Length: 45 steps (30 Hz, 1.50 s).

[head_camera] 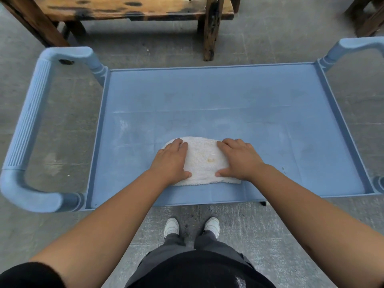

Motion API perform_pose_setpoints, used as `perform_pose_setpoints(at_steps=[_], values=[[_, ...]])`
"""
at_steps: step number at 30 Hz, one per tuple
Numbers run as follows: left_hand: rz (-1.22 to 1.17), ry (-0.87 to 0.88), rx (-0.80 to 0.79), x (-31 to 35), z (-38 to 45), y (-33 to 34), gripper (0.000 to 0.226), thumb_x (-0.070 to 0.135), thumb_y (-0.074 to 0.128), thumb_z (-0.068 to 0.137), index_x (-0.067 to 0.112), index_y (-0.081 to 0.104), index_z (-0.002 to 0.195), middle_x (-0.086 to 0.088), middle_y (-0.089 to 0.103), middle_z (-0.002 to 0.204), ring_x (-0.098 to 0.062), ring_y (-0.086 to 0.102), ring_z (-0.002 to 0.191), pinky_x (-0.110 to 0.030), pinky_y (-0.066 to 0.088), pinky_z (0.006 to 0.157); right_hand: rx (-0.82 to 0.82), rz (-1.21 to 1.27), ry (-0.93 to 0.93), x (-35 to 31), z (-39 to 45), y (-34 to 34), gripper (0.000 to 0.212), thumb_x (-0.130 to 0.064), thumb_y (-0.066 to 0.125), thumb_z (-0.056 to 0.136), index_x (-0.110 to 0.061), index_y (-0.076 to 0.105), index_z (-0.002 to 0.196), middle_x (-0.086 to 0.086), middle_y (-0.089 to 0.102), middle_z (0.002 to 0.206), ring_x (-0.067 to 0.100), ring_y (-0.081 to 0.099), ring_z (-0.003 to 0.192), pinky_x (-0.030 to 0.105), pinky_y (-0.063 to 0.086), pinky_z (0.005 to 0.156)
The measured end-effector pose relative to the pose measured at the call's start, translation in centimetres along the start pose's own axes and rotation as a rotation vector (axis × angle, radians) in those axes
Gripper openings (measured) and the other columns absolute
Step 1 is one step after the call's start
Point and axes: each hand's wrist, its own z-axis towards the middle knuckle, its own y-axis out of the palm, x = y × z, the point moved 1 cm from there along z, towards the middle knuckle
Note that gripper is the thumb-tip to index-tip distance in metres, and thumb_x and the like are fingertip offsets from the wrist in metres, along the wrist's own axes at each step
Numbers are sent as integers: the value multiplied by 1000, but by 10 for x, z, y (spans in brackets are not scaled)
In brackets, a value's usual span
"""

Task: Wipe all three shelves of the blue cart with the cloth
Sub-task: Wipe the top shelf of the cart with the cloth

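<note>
A white terry cloth (202, 161) lies flat on the top shelf (228, 104) of the blue cart, near its front edge and slightly left of centre. My left hand (171, 160) presses flat on the cloth's left side. My right hand (239, 157) presses flat on its right side. Both palms are down with the fingers pointing away from me. The shelf surface shows pale dusty streaks around the cloth. The lower shelves are hidden under the top one.
The cart's left handle (27, 129) loops out wide; part of the right handle (353, 46) shows at the far corner. A worn wooden bench (133, 7) stands beyond the cart on the concrete floor. My white shoes (192, 226) are just in front of the cart.
</note>
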Motion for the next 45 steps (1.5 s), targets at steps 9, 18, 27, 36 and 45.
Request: perform_pose_setpoints(at_steps=[9,18,27,36,45], values=[[163,46,-23,0,14,-12,63,60,66,75,21,49,122,1,53,119,-25,44,114,-41,32,90,-22,62,5,-4,0,-2,59,-54,63,78,-26,51,130,0,55,121,24,47,116,38,37,95],[-256,-21,-193,-11,3,-16,20,36,67,80,30,59,97,8,62,100,-18,53,100,-34,42,82,-118,279,10,3,-15,-14,27,-32,68,75,-31,60,101,-8,60,96,16,54,96,32,44,76],[-1326,-195,-80,-25,-32,-34,21,5,71,84,14,65,102,-8,71,98,-23,68,86,-38,54,79,124,1607,205,-12,-51,-16,35,8,70,79,-18,60,99,4,60,95,19,63,83,34,54,71],[-1826,-250,-156,-23,-69,-22,49,16,72,76,1,58,120,-19,69,115,-31,69,99,-39,59,69,402,1920,317,-57,-89,-11,34,3,66,85,-17,59,112,8,70,97,23,69,86,33,57,68],[-1884,-206,-219,-7,-111,-6,46,9,67,78,-1,59,122,-22,68,116,-33,68,102,-42,59,77,408,1938,329,-71,-144,3,32,0,63,88,-15,60,116,10,71,104,26,69,95,37,59,72]])
